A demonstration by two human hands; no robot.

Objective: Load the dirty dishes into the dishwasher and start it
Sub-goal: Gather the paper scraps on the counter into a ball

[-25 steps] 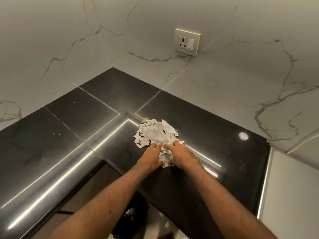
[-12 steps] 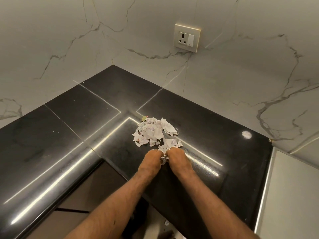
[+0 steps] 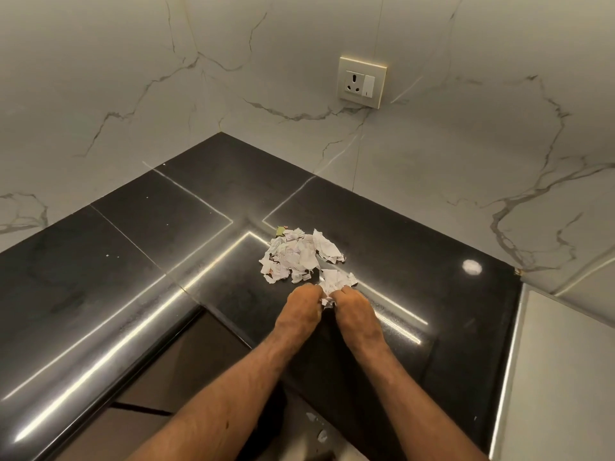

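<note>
Head view: no dishes or dishwasher were seen, so loading was judged unstarted; paper scraps were seemingly pinched by left hand and right hand.

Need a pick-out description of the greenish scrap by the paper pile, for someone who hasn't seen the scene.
Find the wall socket on the marble wall, then drop to the black countertop below it, where a pile of torn white paper lies. At the pile's far left edge sits the greenish scrap, small and the only piece there that is not white.
</note>
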